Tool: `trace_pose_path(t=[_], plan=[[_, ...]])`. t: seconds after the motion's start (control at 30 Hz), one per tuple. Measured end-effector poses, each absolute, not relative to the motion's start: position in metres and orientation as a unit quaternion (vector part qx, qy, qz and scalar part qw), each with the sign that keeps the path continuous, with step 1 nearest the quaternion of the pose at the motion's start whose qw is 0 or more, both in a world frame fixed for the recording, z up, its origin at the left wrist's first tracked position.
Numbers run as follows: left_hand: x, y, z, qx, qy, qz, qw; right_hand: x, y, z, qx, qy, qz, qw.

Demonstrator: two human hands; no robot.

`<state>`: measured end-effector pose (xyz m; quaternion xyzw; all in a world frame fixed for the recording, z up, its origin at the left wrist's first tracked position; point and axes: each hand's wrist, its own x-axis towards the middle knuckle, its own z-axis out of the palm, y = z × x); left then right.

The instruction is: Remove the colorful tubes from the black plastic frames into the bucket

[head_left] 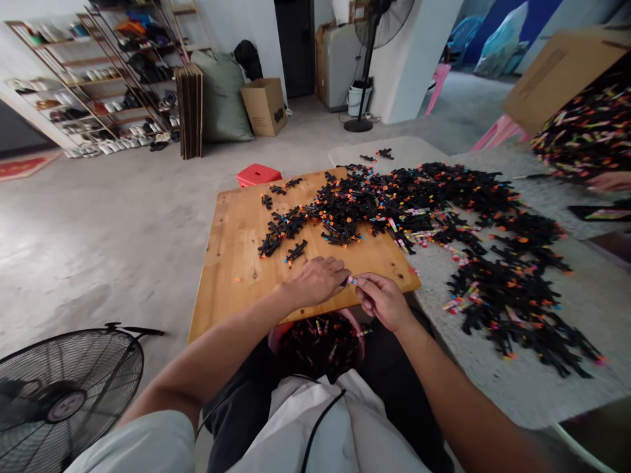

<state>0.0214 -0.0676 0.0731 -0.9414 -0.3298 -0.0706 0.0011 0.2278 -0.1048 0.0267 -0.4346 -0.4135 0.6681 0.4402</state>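
Note:
My left hand [319,281] is closed around a small dark piece near the front edge of the wooden table [231,263]. My right hand [384,299] pinches a small pale, colourful tube [351,280] that meets the piece at the left fingertips. Just beyond the hands lies a single small black toy gun [296,251] with an orange tip. A large heap of black toy guns [340,203] spreads from the wooden table onto the grey table at the right. Below the table edge, between the legs, a pink tub [359,322] holds more black pieces with colourful tubes.
Another pile of black toys [513,295] covers part of the grey table [497,387]. A tipped cardboard box [557,79] spills colourful pieces at the right, beside another person's hand [611,181]. A red stool [259,175] stands behind the wooden table, and a fan [69,401] at lower left.

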Motion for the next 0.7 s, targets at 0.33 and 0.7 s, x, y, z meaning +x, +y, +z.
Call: trace_pose_path(t=[0.33,0.7], plan=[[0.023,-0.072,0.073,-0.939,-0.342,-0.030,-0.034,0.234,-0.112,0.031,-0.462,-0.562,0.555,0.404],[0.027,-0.080,0.047,-0.940,-0.327,0.031,-0.090,0.232,-0.128,0.017,-0.497,-0.581,0.549,0.338]])
